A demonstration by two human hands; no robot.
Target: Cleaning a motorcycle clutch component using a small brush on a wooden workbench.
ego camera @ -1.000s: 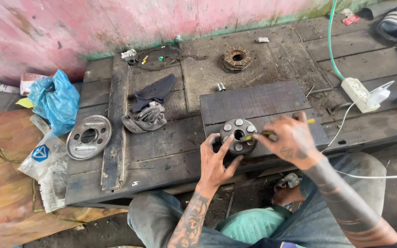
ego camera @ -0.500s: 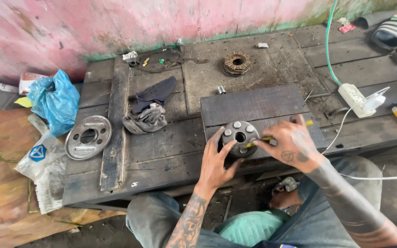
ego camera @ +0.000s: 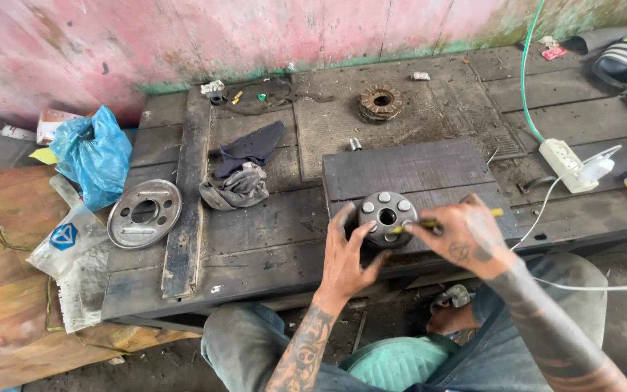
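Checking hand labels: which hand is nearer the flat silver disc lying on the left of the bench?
Left. The left hand grips the round metal hub's left edge, on the side toward the silver disc. The right hand, holding a yellow-handled tool, sits beyond the hub, farther away.

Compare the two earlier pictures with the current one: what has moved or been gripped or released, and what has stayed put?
Little has changed. The left hand still steadies the round metal hub, and the right hand still holds the yellow tool against it. Nothing was released. The metal disc, rags and blue bag stayed put.
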